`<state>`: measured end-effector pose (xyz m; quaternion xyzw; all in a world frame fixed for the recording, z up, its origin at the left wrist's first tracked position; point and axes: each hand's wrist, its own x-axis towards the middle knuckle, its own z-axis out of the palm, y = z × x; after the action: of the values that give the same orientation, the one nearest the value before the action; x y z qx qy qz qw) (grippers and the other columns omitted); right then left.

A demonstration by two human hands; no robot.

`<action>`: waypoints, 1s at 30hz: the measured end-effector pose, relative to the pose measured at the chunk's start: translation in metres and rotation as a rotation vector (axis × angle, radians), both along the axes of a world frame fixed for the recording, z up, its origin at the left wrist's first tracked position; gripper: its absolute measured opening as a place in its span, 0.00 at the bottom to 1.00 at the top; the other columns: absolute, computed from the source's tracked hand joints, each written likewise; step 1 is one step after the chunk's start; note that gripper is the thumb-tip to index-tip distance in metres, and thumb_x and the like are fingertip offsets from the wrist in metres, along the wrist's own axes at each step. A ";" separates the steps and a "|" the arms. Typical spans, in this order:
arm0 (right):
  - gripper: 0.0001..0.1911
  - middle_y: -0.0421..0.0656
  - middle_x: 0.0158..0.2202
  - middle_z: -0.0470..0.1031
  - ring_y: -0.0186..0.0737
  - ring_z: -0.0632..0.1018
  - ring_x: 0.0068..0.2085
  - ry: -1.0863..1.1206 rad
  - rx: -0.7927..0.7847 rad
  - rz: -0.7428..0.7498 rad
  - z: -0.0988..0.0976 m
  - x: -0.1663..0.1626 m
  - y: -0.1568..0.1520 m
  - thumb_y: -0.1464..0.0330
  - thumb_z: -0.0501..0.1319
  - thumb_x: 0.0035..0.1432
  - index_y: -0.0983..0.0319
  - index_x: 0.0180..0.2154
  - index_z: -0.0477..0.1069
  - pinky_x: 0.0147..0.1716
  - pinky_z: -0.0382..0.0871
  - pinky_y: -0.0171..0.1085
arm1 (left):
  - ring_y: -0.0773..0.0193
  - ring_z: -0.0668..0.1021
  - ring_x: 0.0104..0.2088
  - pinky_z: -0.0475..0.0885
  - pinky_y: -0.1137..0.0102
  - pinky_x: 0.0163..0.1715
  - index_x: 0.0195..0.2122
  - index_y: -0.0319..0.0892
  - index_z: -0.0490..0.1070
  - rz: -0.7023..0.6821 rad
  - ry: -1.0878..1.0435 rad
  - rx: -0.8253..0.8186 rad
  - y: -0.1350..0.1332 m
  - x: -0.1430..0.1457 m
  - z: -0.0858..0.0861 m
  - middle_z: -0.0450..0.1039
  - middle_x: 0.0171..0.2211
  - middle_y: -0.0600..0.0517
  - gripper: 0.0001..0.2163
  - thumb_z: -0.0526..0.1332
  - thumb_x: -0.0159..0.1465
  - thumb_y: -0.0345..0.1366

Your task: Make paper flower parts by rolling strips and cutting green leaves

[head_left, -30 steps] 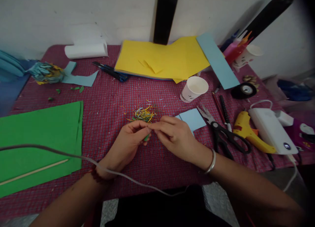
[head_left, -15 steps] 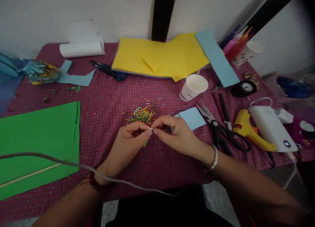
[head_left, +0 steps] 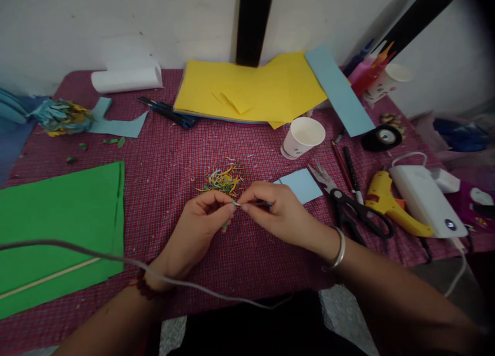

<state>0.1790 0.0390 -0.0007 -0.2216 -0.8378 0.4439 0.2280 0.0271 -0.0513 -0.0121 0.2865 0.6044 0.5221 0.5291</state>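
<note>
Over the red checked tablecloth [head_left: 162,160], my left hand [head_left: 201,227] and my right hand [head_left: 270,212] meet at their fingertips. Both pinch a small green paper piece [head_left: 225,223] with a thin pale strip at its top, between thumbs and forefingers. A green tip pokes out below my left fingers. Just beyond the hands lies a little heap of coloured paper shreds [head_left: 221,180]. A small light blue paper square [head_left: 300,185] lies right of my right hand.
Green sheet [head_left: 58,212] with a wooden stick [head_left: 50,276] at left. Yellow sheets [head_left: 251,90], blue strip [head_left: 338,90], white roll [head_left: 126,79] at back. Paper cup [head_left: 303,137], scissors [head_left: 348,204], yellow glue gun [head_left: 386,204], white box [head_left: 423,196], tape roll [head_left: 381,138] at right. Grey cable [head_left: 116,260] crosses my left arm.
The hands stay joined at the fingertips; my right fingers have shifted from lying over the piece to pinching its pale tip. The view drifted slightly.
</note>
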 end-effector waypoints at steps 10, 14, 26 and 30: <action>0.10 0.42 0.31 0.72 0.37 0.70 0.33 -0.241 0.450 0.053 0.004 0.004 -0.001 0.70 0.53 0.65 0.62 0.34 0.72 0.34 0.58 0.37 | 0.72 0.65 0.20 0.62 0.75 0.21 0.27 0.41 0.73 -0.055 0.128 -0.015 -0.001 -0.002 0.000 0.66 0.19 0.58 0.02 0.64 0.56 0.33; 0.10 0.42 0.30 0.71 0.38 0.69 0.32 -0.302 0.573 0.066 0.006 0.004 -0.004 0.70 0.53 0.65 0.61 0.33 0.71 0.34 0.56 0.39 | 0.71 0.66 0.21 0.62 0.74 0.22 0.27 0.42 0.74 -0.063 0.217 -0.021 -0.001 -0.002 0.003 0.67 0.20 0.57 0.04 0.63 0.57 0.35; 0.08 0.39 0.27 0.72 0.32 0.73 0.26 -0.050 -0.773 0.125 0.007 -0.001 0.006 0.70 0.49 0.64 0.64 0.41 0.65 0.27 0.68 0.33 | 0.68 0.72 0.26 0.65 0.71 0.29 0.26 0.43 0.73 -0.119 0.707 0.288 -0.005 -0.002 0.013 0.72 0.24 0.54 0.06 0.60 0.58 0.28; 0.04 0.35 0.22 0.68 0.28 0.69 0.23 -0.040 -0.920 0.097 0.009 -0.002 0.006 0.75 0.54 0.60 0.64 0.36 0.66 0.22 0.62 0.28 | 0.66 0.74 0.30 0.67 0.70 0.33 0.29 0.44 0.75 -0.176 0.758 0.384 -0.007 -0.003 0.014 0.74 0.27 0.53 0.06 0.61 0.58 0.26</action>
<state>0.1766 0.0445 0.0083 -0.2690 -0.5674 0.7752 0.0686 0.0240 -0.0585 0.0020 0.6017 0.6211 0.4357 0.2496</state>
